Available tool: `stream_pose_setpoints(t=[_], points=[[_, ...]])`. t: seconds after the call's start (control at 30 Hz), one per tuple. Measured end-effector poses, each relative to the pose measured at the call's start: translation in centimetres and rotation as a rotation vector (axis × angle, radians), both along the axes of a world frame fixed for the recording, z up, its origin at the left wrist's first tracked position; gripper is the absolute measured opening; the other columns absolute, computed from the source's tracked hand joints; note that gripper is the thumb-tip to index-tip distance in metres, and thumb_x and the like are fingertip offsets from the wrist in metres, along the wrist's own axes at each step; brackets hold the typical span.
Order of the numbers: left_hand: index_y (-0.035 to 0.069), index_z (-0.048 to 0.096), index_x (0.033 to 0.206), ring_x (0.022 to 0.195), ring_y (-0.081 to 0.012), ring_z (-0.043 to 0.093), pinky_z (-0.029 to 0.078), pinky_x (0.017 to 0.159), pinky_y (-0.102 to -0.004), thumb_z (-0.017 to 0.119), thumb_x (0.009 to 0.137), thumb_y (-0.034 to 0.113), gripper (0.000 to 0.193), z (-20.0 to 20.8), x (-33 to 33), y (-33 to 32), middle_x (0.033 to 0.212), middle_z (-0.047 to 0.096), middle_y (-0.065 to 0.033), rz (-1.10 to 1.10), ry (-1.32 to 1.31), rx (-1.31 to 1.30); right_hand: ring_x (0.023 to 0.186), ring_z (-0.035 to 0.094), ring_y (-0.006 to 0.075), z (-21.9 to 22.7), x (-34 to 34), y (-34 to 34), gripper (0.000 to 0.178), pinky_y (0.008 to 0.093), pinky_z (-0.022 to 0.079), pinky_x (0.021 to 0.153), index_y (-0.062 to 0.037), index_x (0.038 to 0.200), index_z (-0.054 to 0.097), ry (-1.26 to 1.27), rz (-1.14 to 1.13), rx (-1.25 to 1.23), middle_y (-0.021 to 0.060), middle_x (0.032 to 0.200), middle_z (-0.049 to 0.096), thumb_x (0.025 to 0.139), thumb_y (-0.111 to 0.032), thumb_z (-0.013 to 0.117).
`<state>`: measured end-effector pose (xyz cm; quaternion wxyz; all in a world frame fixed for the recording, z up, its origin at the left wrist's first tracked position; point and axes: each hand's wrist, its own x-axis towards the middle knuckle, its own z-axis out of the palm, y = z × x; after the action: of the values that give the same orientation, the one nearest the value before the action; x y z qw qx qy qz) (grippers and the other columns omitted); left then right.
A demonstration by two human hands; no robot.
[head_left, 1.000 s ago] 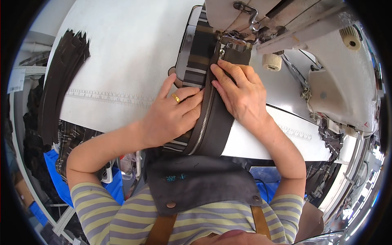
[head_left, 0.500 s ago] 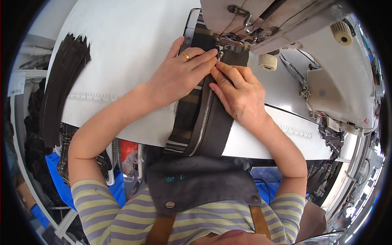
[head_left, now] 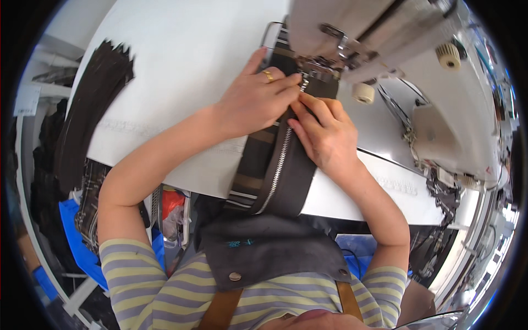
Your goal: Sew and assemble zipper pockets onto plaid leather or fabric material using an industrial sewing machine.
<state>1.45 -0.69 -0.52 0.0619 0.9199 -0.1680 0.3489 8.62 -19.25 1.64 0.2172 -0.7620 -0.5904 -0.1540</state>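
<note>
A long metal-toothed zipper [head_left: 281, 159] runs down the middle of a dark fabric piece [head_left: 302, 184], with striped fabric [head_left: 253, 168] along its left side. The upper end lies by the presser foot [head_left: 317, 69] of the sewing machine. My left hand [head_left: 258, 102], a ring on one finger, rests over the striped side with one digit stretched away and its other fingertips pressed on the zipper close to the foot. Just below them, my right hand [head_left: 329, 132] pinches at the zipper's edge from the dark side. The undersides of the fingertips are hidden.
The sewing machine's head [head_left: 374, 33] overhangs the white table [head_left: 165, 71] at upper right. A stack of dark fabric strips [head_left: 96, 110] hangs over the table's left edge. Below are a blue bin [head_left: 74, 236] and a red item [head_left: 172, 203]. Thread stands beside the machine base.
The whole view has shifted a little, so table and machine appear slightly right and lower. Both hands keep nearly the same hold at the zipper near the presser foot.
</note>
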Motion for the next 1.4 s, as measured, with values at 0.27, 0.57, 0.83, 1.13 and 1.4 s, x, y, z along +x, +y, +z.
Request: stream_pose_setpoints(t=[0.27,0.57,0.83,1.13,1.4], points=[[0.011,0.066,0.095,0.118,-0.0253,0.05,0.022,0.103,-0.0606,0.066,0.079,0.02,0.019,3.3,-10.0,-2.4,0.109,0.063,-0.0001,0.077,0.102,-0.12,0.089,0.059,0.0266,0.7,-0.2,0.5,0.032,0.0341,0.05,0.078,-0.0003,0.105,0.068,-0.044,0.082,0.035,0.0097,0.108,0.063,0.074,-0.008,0.071],[0.003,0.067,0.075,0.074,-0.0153,0.06,0.047,0.068,-0.0278,0.075,0.075,0.018,0.017,5.3,-21.2,22.0,0.076,0.066,-0.0041,0.833,0.19,-0.828,0.089,0.059,0.0269,0.7,-0.5,0.4,0.032,0.0347,0.05,0.078,-0.0007,0.106,0.068,-0.042,0.043,-0.013,0.0096,0.109,0.063,0.075,-0.008,0.071],[0.002,0.066,0.078,0.073,-0.0161,0.061,0.047,0.068,-0.0294,0.082,0.068,0.02,0.026,6.1,-21.9,28.2,0.074,0.065,-0.0078,0.96,0.488,-0.668,0.09,0.058,0.0272,0.8,-0.6,0.5,0.033,0.0348,0.05,0.079,-0.0008,0.107,0.067,-0.016,0.047,-0.007,0.0102,0.109,0.063,0.076,-0.008,0.071],[0.004,0.062,0.074,0.064,-0.0172,0.059,0.045,0.06,-0.031,0.076,0.073,0.022,0.023,5.6,-22.2,28.4,0.068,0.062,-0.007,0.995,0.482,-0.449,0.088,0.059,0.0258,0.5,-0.3,0.6,0.033,0.0329,0.05,0.078,-0.0038,0.105,0.068,-0.039,0.049,0.028,0.0082,0.106,0.064,0.074,-0.01,0.073],[0.004,0.058,0.086,0.08,-0.0296,0.06,0.046,0.07,-0.0364,0.063,0.087,0.017,0.014,3.9,-22.5,23.7,0.082,0.062,-0.0108,1.02,0.16,-0.158,0.085,0.059,0.022,-0.3,0.1,0.3,0.028,0.0311,0.051,0.074,-0.0051,0.102,0.069,-0.043,0.037,0.086,0.005,0.103,0.065,0.076,-0.014,0.072]])
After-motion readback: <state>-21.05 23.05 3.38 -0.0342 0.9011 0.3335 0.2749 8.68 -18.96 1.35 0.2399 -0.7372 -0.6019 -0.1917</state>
